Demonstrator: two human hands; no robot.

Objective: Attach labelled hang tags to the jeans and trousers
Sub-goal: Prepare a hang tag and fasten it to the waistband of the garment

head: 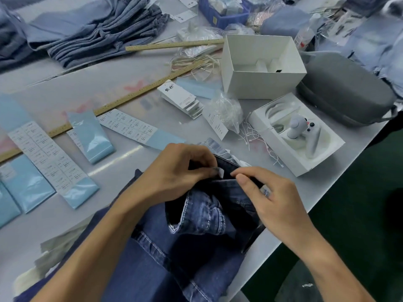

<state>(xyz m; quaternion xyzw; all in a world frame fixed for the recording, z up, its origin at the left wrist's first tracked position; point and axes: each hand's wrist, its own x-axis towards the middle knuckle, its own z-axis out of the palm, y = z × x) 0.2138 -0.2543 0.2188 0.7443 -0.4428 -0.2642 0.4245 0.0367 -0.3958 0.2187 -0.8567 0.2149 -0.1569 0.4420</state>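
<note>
Dark blue jeans (174,247) lie over the table's near edge with the waistband turned up. My left hand (176,171) pinches a small white label (220,172) at the waistband. My right hand (272,197) pinches the waistband fabric just right of that label, thumb on top. A stack of white hang tags (181,98) lies further back in the middle. A single hang tag (214,123) rests beside a clear bag of tag strings (227,110). Loose white strings (255,138) are scattered close by.
Sticker sheets with blue backing (45,155) cover the left of the table. Two wooden rulers (122,99) cross the middle. A white open box (261,66), a tray holding a white controller (296,129) and a grey case (346,90) stand right. Folded jeans (98,31) are piled behind.
</note>
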